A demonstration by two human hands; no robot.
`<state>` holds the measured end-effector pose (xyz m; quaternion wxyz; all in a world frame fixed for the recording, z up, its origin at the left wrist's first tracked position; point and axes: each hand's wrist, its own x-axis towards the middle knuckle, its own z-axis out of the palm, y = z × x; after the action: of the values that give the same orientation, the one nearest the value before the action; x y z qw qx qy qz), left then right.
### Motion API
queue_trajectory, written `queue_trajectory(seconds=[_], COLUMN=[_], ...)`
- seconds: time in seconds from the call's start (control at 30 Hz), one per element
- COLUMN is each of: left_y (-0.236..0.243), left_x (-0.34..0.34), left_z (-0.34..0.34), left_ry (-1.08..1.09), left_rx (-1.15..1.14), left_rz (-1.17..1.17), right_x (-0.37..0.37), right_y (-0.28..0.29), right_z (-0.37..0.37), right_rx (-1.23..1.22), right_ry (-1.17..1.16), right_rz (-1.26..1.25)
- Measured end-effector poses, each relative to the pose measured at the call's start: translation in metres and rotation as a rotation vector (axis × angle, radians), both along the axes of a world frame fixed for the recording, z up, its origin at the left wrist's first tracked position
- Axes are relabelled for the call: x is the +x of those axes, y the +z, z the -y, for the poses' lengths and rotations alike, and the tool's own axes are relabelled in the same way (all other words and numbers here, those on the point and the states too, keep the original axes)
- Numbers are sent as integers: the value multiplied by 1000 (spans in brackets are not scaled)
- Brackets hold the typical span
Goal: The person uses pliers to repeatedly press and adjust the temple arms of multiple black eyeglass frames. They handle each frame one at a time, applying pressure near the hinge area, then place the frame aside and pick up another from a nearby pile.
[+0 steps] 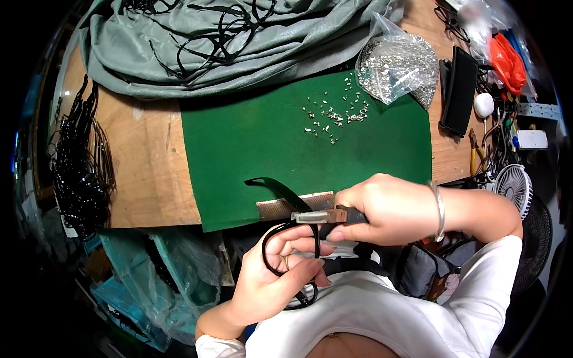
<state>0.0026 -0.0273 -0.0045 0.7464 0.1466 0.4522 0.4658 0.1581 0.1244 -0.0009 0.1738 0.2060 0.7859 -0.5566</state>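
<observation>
My right hand (382,209) is wrapped around a pliers-like tool (315,216) with pale metal jaws and a dark handle. A thin black strap (286,192) runs to the jaws, its flat end sticking up beyond them over the green mat. Below, the strap forms a loop that my left hand (277,268) holds, fingers curled with the palm up. A flat, textured metal bar (271,209) lies at the mat's near edge, just behind the jaws. Whether the jaws grip the strap is too small to tell. Several small silvery metal pieces (334,116) lie scattered on the green mat (239,143).
A clear bag of silvery pieces (397,62) sits at the back right. Grey cloth (131,59) with black straps covers the far side. A black strap bundle (80,167) hangs at left. A black case (459,92), yellow-handled pliers (473,158) and a white fan (513,185) stand right.
</observation>
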Motion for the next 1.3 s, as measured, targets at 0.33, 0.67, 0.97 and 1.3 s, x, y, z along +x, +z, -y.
queue_trajectory(seconds=[0.33,0.67,0.97,1.3], left_y=[14,-40,-50,37], left_x=[-12,-133,-89,-62], left_z=[-10,-45,-196,-153], left_ry=[-45,-352,143,153], left_rx=[-48,14,709,366], left_rz=[-40,-1443,-2056,-425], right_x=[6,9,2,8], right_y=[-59,-59,-54,-54], right_z=[-5,-4,3,10], right_rx=[235,210,309,876], right_ry=[-209,-238,-232,-166], right_rz=[-138,-182,-138,-172])
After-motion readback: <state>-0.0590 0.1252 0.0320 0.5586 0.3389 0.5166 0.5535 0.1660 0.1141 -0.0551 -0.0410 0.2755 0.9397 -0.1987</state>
